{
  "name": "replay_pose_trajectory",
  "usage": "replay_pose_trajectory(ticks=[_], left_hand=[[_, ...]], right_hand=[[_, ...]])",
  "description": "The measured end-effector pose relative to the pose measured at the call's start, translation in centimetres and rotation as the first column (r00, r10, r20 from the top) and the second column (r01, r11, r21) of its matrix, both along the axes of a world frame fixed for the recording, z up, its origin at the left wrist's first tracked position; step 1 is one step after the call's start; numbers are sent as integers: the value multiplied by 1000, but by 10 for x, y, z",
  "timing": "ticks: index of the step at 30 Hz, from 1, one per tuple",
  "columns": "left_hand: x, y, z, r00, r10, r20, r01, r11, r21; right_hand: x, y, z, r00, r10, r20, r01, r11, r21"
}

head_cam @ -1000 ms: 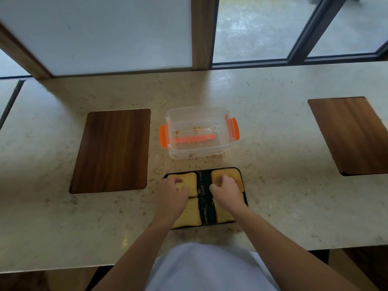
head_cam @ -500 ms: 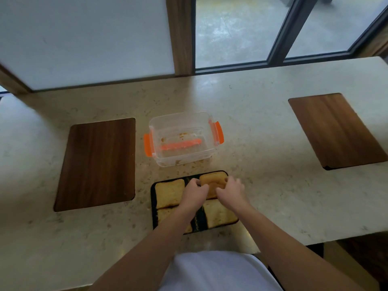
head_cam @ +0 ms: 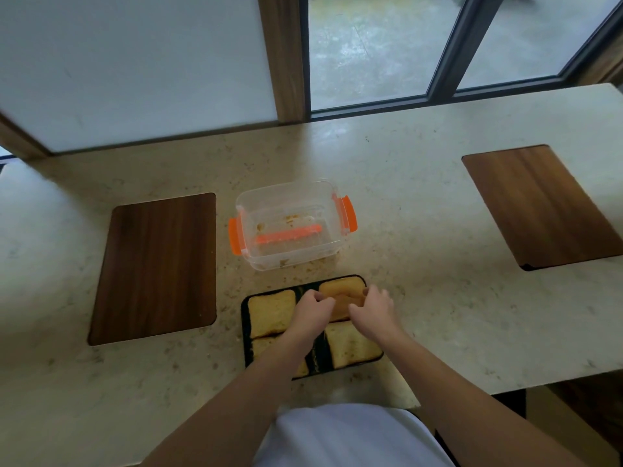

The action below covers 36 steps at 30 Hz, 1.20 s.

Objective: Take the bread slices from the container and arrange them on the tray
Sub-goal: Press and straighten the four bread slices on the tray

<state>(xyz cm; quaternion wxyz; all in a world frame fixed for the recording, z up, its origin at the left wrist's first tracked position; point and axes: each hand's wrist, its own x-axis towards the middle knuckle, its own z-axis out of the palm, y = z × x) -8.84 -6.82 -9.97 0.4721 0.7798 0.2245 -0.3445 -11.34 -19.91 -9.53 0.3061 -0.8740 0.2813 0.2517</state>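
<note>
— Head-camera footage was gone through from left to right; what was noted first?

— A dark wooden board (head_cam: pixel 153 267) was seen lying flat on the pale stone counter (head_cam: pixel 421 203), well left of everything else. Just right of it, a clear container (head_cam: pixel 291 227) with orange side clips was found standing open, with only crumbs and an orange strip seen inside it.

— And the bread?

— Four bread slices were counted on the black tray (head_cam: pixel 245 318), which was set just in front of the container. The far-left slice (head_cam: pixel 271 311) was left uncovered. The near-left slice (head_cam: pixel 264 345) was largely hidden by the forearm. The far-right slice (head_cam: pixel 342 289) was flanked by both hands, and the near-right slice (head_cam: pixel 352 347) was seen lying flat beside the right wrist.

— How were the hands held?

— The left hand (head_cam: pixel 312 306) was curled with its fingers bent down at the left edge of the far-right slice. The right hand (head_cam: pixel 372 306) was likewise curled, fingers bent at that slice's right edge. Both were seen touching it, but whether it was actually gripped could not be told.

— Anything further right?

— A second wooden board (head_cam: pixel 539 205) was noted, well apart from the tray.
</note>
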Motion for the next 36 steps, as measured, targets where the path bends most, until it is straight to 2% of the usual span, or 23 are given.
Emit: replay_pose_trajectory(ticks=[5,16,20,28,33,36], left_hand=[[-3,-2,2,1000,-1,5,1,1000,-11],[-3,4,4,999,-18,31,18,1000,-4],[-5,12,7,995,-83,52,81,996,33],[-8,30,12,995,-70,76,65,996,61],[-18,30,16,986,-114,118,106,992,69],[-33,28,14,969,-180,166,161,979,124]], right_hand=[[-10,12,0,998,52,37,-50,997,-53],[-1,16,2,999,-35,23,33,997,65],[3,17,2,1000,-28,5,27,994,102],[4,29,2,999,41,-3,-40,994,103],[-6,15,6,998,52,32,-54,996,75],[-20,2,5,998,57,14,-58,997,51]])
